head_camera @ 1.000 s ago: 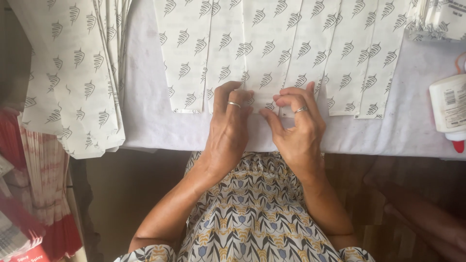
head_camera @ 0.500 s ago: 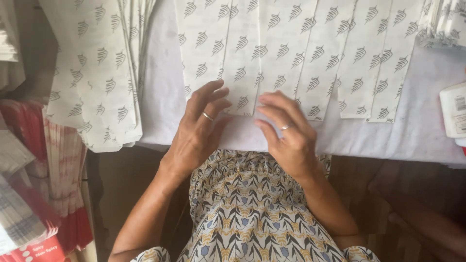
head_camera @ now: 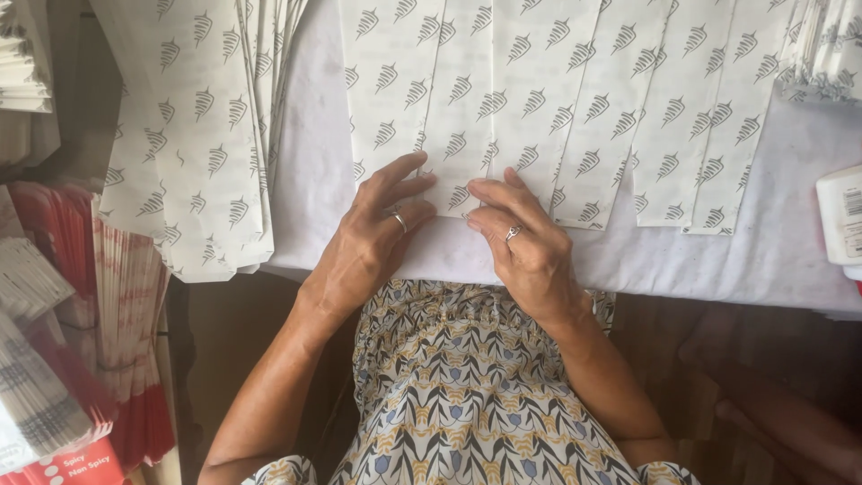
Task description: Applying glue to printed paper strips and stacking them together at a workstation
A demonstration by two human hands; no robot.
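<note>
Several white paper sheets [head_camera: 548,99] printed with small grey leaf-like marks lie fanned side by side on a white-covered table [head_camera: 772,260]. My left hand [head_camera: 373,238] and my right hand [head_camera: 521,242] rest close together at the lower edge of the middle sheets, fingertips pressing on the paper. Each hand wears a ring. Both hands lie flat on the sheets with fingers slightly bent; I cannot tell whether an edge is pinched.
A stack of the same printed sheets [head_camera: 193,144] hangs over the table's left edge. Bundles of red-and-white paper [head_camera: 117,341] stand at the far left. A white bottle [head_camera: 842,216] sits at the right edge. More sheets [head_camera: 822,45] lie top right.
Both hands have slid a little left along the sheets' lower edge. The camera view has shifted, so the sheets and bottle sit further right.
</note>
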